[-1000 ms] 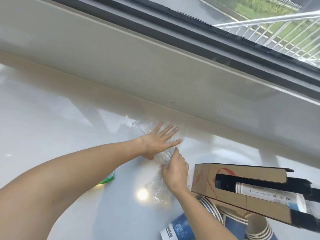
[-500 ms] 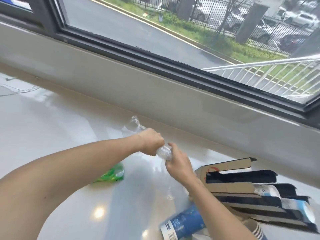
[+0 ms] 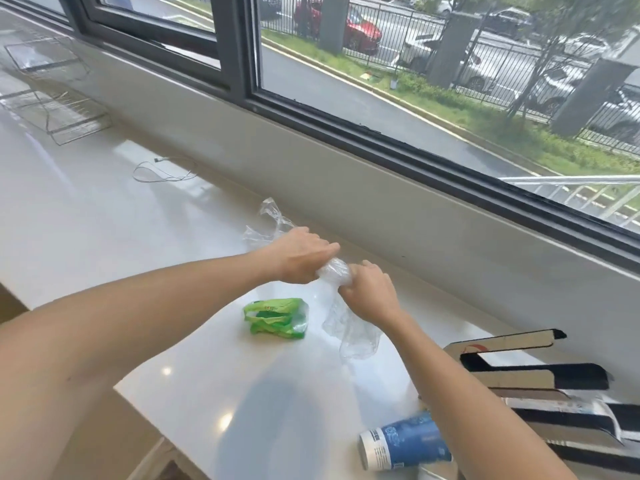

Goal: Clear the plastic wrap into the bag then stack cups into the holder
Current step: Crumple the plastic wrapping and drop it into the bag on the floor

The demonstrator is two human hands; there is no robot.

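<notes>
At the centre of the frame, the left hand (image 3: pixel 300 255) and right hand (image 3: pixel 370 295) hold the plastic wrap (image 3: pixel 334 271) above the white tabletop (image 3: pixel 86 216), fingers clamped on it. A green bag (image 3: pixel 276 318) lies just below; a blue cup (image 3: pixel 405 445) lies on its side at lower right beside the cardboard holder (image 3: pixel 512 372).

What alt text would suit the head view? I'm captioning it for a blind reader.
Both hands, left hand and right hand, grip clear plastic wrap above a white counter by a window. A folded green bag lies below them; a blue paper cup lies on its side beside a cardboard holder.
</notes>
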